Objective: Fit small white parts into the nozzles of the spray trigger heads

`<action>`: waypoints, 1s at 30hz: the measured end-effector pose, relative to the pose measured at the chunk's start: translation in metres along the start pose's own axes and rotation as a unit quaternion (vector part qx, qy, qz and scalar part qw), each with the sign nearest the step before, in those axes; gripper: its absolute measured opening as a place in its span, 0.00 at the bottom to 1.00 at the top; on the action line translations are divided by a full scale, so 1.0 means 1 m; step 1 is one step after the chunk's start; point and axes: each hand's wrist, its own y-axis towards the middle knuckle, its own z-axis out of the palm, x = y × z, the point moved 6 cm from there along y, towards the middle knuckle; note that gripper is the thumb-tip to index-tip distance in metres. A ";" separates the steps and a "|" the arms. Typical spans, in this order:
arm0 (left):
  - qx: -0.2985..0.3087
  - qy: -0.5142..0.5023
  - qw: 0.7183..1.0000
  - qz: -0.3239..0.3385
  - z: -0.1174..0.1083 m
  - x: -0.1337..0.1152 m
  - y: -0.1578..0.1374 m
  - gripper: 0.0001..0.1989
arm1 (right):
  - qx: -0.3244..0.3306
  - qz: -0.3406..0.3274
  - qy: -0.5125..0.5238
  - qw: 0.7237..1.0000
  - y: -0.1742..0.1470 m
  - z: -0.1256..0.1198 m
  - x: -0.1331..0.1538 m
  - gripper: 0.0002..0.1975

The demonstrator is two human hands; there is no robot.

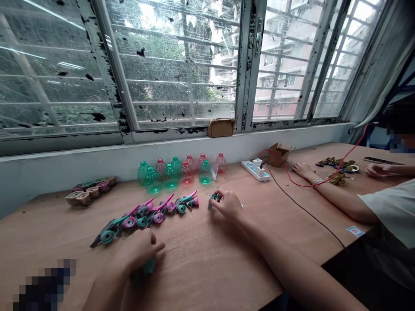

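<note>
My left hand (139, 250) is closed over a teal and dark trigger spray head (148, 265), mostly hidden under the palm near the front of the table. Farther right, my right hand (229, 205) pinches a small teal and dark piece (214, 199) between thumb and fingers. It looks like another spray head, though the fingers cover much of it. Thin light lines stick out to its left. Between and behind my hands lies a row of trigger spray heads (142, 221) in dark grey, pink and teal, with round collars. Behind them stand several clear green and red bottles (170, 177).
Brown and pink oval pieces (92, 192) sit at the left by the wall. A white power strip (256, 169) and an open cardboard box (279, 154) are at right, with a black cable (301, 205) crossing the table. A co-worker's hand (304, 169) rests near gold-coloured parts (339, 178).
</note>
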 end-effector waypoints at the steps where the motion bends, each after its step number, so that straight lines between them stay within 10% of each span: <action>1: 0.001 -0.001 1.000 -0.011 -0.002 0.006 0.000 0.11 | 0.006 -0.011 0.017 1.000 -0.004 -0.001 0.003 0.12; 5: -0.030 0.003 0.999 -0.016 -0.015 0.007 -0.001 0.04 | 0.071 -0.065 0.082 0.992 -0.021 0.006 0.022 0.11; 13: -0.127 -0.157 0.957 0.209 0.008 -0.087 0.003 0.13 | 0.152 -0.138 0.158 0.966 -0.043 0.024 0.038 0.15; 22: -0.046 -0.170 0.970 0.169 0.022 -0.054 0.024 0.18 | 0.155 -0.130 0.148 0.968 -0.039 0.028 0.030 0.14; 30: -0.107 -0.225 0.937 0.246 0.025 -0.091 0.012 0.20 | 0.186 -0.134 0.181 0.956 -0.043 0.038 0.029 0.19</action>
